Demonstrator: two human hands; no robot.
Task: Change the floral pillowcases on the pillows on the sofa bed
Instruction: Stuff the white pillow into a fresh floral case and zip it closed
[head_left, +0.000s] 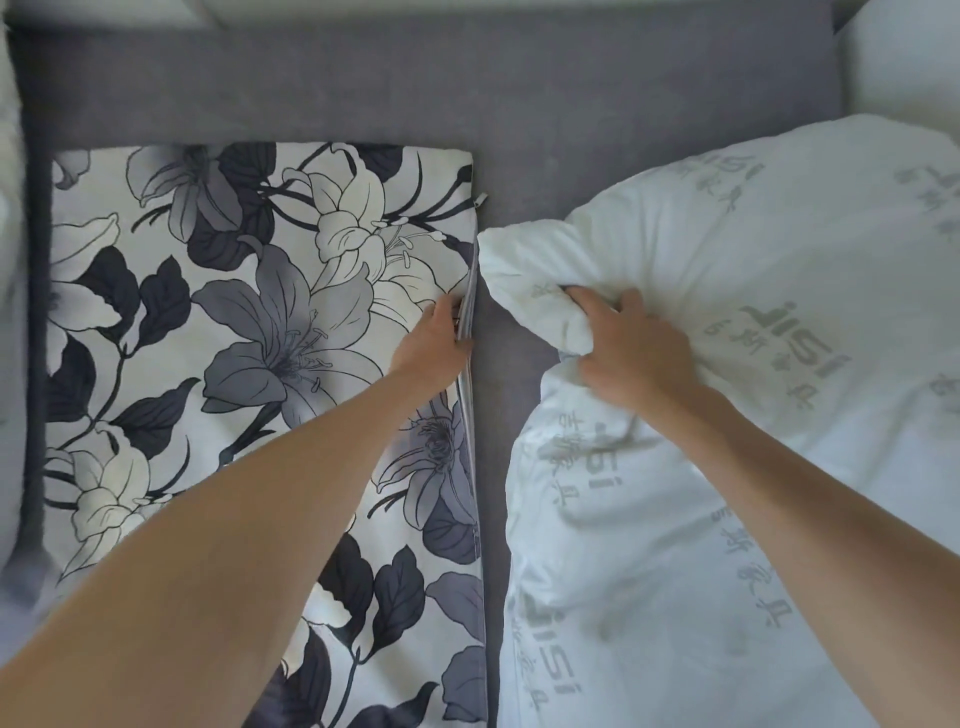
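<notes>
Forearms enter from 6 o'clock and reach toward the frame centre. Left hand (434, 345) rests at the open zipper edge (470, 332) of the floral case (234, 322), which lies flat on the grey sofa bed (415, 88) from 9 o'clock down to 6 o'clock. Left fingers are curled over the edge and appear to pinch its upper layer; the fingertips are hidden, so how deep they reach cannot be told.

Right hand (631, 353) grips the bare white pillow (727, 415), which fills the region from 3 o'clock to 5 o'clock. Right fingers are clamped on a bunched fold of the pillow near its left corner (498, 254). That corner points at the zipper edge and lies just beside it, at about the frame centre, not yet inside the case. A strip of grey sofa bed separates case and pillow below the hands.

Step in hand, by judgement: insertion of the pillow into the case, at its start.

Next move calls for:
1. Lifting the upper layer to widen the opening.
2. Keeping the corner compressed so it clears the zipper.
3. Feeding that corner in toward 9 o'clock.
</notes>
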